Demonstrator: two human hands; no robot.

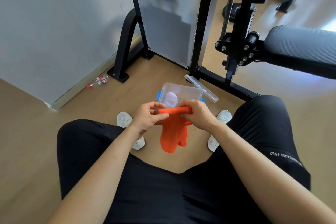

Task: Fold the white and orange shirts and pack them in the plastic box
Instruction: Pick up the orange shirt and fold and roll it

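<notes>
An orange shirt [173, 132] hangs between my knees, bunched at the top. My left hand [150, 116] pinches its upper left edge and my right hand [197, 113] grips its upper right edge. Just beyond my hands, a clear plastic box [189, 91] with blue latches stands open on the floor. Inside the box lies the white shirt [171, 100], rolled into a bundle. My hands hide the near rim of the box.
The box's clear lid [201, 88] leans against the box's right side. A black gym machine frame [200, 42] and padded seat [301, 49] stand behind. A plastic bottle [99, 81] lies by the wall. My white shoes [125, 120] flank the shirt on the wooden floor.
</notes>
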